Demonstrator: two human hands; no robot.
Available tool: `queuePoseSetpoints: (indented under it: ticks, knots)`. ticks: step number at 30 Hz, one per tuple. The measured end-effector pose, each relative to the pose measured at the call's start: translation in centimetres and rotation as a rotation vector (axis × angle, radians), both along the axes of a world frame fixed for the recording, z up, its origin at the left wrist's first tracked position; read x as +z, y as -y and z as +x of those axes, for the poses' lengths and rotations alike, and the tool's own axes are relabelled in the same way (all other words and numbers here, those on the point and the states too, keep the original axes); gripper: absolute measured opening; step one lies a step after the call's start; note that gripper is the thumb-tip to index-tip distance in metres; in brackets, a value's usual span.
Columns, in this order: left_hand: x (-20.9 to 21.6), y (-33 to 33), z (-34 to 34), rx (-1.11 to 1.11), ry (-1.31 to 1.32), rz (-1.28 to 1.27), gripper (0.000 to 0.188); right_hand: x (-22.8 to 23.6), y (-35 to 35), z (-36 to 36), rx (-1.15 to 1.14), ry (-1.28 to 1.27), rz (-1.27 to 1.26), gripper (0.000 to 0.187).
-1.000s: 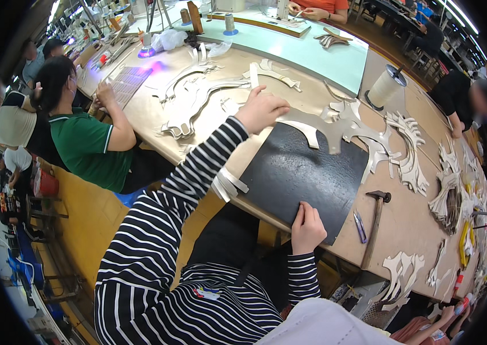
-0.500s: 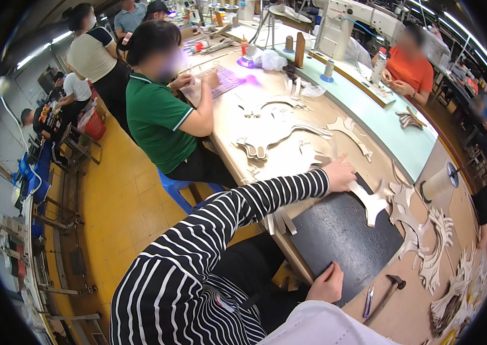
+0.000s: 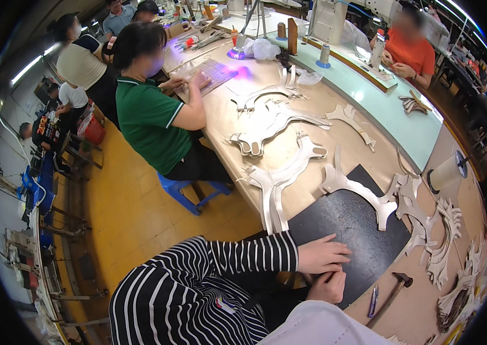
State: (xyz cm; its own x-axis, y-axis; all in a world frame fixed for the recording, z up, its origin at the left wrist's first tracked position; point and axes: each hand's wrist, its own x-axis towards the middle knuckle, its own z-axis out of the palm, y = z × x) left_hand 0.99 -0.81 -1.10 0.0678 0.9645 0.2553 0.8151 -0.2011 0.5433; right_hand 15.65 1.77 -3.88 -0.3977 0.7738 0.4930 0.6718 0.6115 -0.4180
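My left hand (image 3: 324,254), in a black-and-white striped sleeve, is over the near edge of a black mat (image 3: 358,224). Its fingers are stretched out. Just below it my right hand (image 3: 329,287) is closed, fingers curled and pressed together; what it holds, if anything, is hidden. The two hands touch or nearly touch. A cream branched cut piece (image 3: 364,192), apparently leather, lies across the mat's far part, beyond both hands. Right of the mat lie a hammer (image 3: 391,293) and a small cutter or snips (image 3: 373,302).
Stacked cream pieces (image 3: 272,181) lie left of the mat, more (image 3: 418,213) to its right. A thread cone (image 3: 447,172) stands at far right. A person in green (image 3: 154,118) works at the left beside a blue stool (image 3: 191,190); one in orange (image 3: 410,57) sits opposite.
My left hand has left the branched piece on the mat and come back toward me, beside my right hand. The right hand has barely moved and its fingers are more curled.
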Motion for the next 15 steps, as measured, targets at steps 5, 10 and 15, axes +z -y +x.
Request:
queuePoseSetpoints:
  ticks: [5,10,15]
  knots:
    - [-2.1,1.1,2.5,0.174,-0.128,0.105,0.039,-0.3,0.0,0.1,0.018,-0.043,-0.004,0.011]
    - [-2.6,0.9,2.6,0.234,-0.058,0.304,0.029,1.0,-0.8,1.3,0.159,-0.233,-0.229,0.013]
    - [-2.9,1.1,2.5,0.226,-0.068,0.334,0.027,5.0,-2.0,4.5,-0.055,-0.575,-0.691,0.019]
